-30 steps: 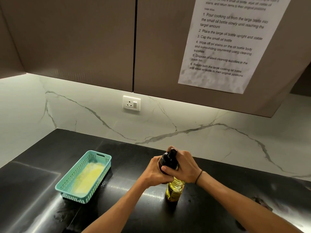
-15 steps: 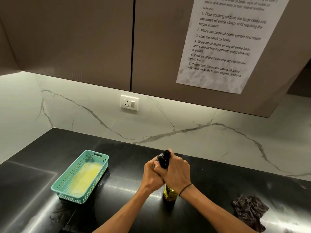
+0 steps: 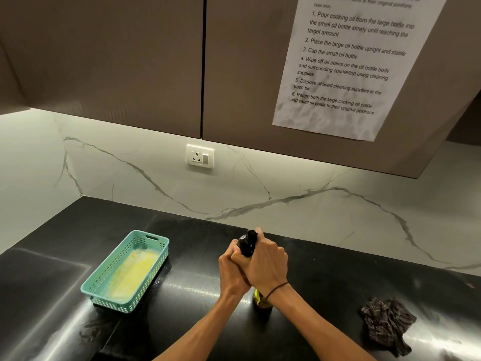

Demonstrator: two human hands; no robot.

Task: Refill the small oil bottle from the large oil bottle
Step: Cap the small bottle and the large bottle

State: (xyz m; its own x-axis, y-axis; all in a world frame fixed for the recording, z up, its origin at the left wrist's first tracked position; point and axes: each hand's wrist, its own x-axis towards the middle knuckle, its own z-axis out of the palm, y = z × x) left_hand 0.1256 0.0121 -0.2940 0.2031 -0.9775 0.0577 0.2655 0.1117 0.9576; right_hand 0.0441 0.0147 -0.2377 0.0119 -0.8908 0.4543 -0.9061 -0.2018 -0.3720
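On countertop (image 3: 325,287) | small oil bottle (image 3: 247,246) upright | both hands gripping its top

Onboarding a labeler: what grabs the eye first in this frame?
Both hands, left and right, grip the dark bottle at centre of the black counter. A teal basket with yellow inside sits to the left, a dark cloth to the right. A printed sheet hangs on the cabinet above.

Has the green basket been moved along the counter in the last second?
No. The green basket sits in the same spot relative to the wall socket and the counter's back corner; only the camera shifted slightly.
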